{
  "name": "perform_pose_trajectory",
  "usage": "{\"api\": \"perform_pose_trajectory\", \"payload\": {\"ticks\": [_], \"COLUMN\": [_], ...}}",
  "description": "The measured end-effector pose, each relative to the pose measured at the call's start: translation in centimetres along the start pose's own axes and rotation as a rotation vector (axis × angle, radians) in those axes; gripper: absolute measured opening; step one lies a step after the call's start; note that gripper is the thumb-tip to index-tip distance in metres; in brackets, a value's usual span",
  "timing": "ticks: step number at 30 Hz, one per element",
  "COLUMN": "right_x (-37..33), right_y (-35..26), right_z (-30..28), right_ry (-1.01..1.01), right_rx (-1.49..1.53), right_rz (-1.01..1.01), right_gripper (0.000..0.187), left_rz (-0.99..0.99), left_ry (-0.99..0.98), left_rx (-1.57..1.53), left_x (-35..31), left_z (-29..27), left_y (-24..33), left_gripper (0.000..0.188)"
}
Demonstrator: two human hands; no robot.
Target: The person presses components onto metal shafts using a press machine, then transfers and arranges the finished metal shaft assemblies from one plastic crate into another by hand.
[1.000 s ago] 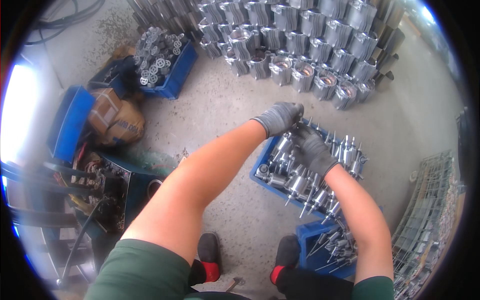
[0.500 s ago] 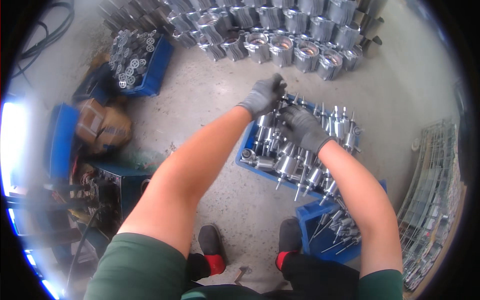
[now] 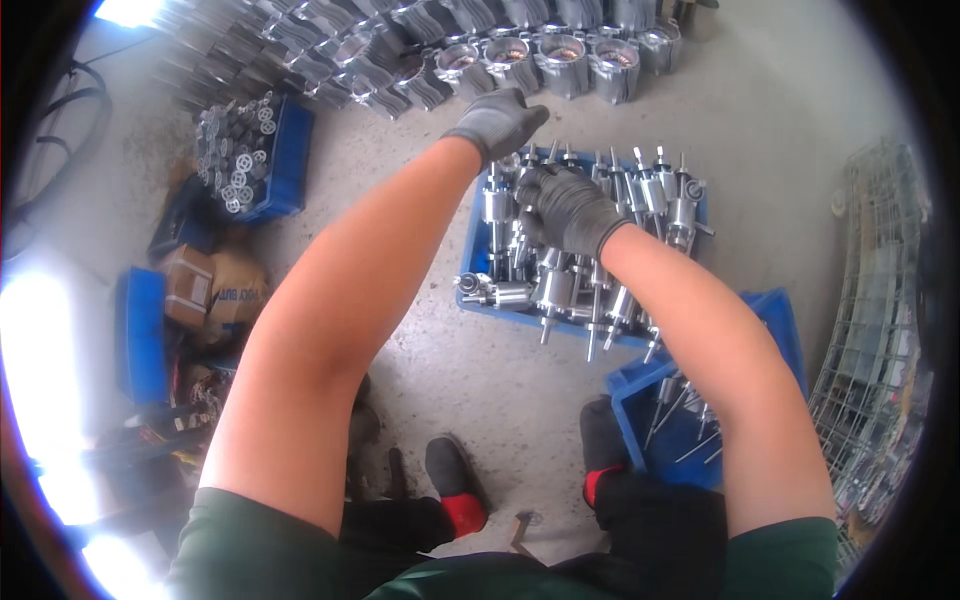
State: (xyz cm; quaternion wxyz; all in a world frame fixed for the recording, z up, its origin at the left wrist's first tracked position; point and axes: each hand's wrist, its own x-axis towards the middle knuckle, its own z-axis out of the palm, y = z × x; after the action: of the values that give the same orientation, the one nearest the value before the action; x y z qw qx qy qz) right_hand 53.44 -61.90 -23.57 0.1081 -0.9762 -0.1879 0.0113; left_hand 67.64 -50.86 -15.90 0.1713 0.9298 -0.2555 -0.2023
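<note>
My left hand (image 3: 500, 124), in a grey glove, is closed in a fist above the far left corner of a blue crate (image 3: 400, 335). Anything inside its fingers is hidden. Nearer and to the right, my right hand (image 3: 574, 210), in a darker grey glove, has its fingers curled down among metal rotors with shafts. What they grip, if anything, does not show. One rotor (image 3: 498, 205) stands just left of these fingers; another rotor (image 3: 554, 290) leans below the palm. The crate is packed with several such rotors, some upright and some lying.
A second blue crate (image 3: 622, 400) with a few shafted parts sits near my right foot. Ribbed metal motor housings (image 3: 563, 65) stand in rows at the back. At left are a blue bin (image 3: 290, 160) of small parts and cardboard boxes (image 3: 187, 287); a wire mesh cage (image 3: 860, 330) stands right.
My view has shifted, and the crate sits slightly higher and further left in it. My left hand has moved away from the right one and turned into a fist; my right hand stays over the rotors.
</note>
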Motion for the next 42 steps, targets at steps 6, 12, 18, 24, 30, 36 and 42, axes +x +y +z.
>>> {"api": "perform_pose_trajectory", "payload": {"ticks": [6,12,18,24,30,36,42], "right_x": [1.2,0.9,1.1,1.5,0.4,0.8,-0.5], "right_y": [-0.3,-0.6,-1.0,-0.2,-0.8,-1.4,-0.1], "right_z": [1.0,0.2,0.0,-0.4,0.1,-0.3,0.2], "right_ry": [0.067,0.043,0.053,0.06,0.071,0.006,-0.017], "right_rx": [-0.005,0.049,0.076,0.016,0.055,0.041,0.07], "right_rz": [-0.063,-0.048,-0.051,-0.062,-0.06,-0.021,-0.003], "right_gripper": [0.038,0.038,0.036,0.036,0.033,0.033,0.036], "left_rz": [0.288,0.548,0.452,0.49,0.407,0.411,-0.344], "left_ry": [-0.26,-0.059,-0.099,-0.015,-0.064,-0.15,0.122], "left_rx": [0.867,0.914,0.647,0.877,0.818,0.912,-0.668], "left_x": [2.1,1.9,2.2,2.1,1.3,3.5,-0.3], "left_z": [0.4,0.3,2.1,-0.7,2.5,1.5,2.1], "left_y": [-1.9,-4.9,-7.2,-6.5,-8.4,-8.7,-4.9], "left_gripper": [0.034,0.019,0.026,0.018,0.032,0.033,0.048]}}
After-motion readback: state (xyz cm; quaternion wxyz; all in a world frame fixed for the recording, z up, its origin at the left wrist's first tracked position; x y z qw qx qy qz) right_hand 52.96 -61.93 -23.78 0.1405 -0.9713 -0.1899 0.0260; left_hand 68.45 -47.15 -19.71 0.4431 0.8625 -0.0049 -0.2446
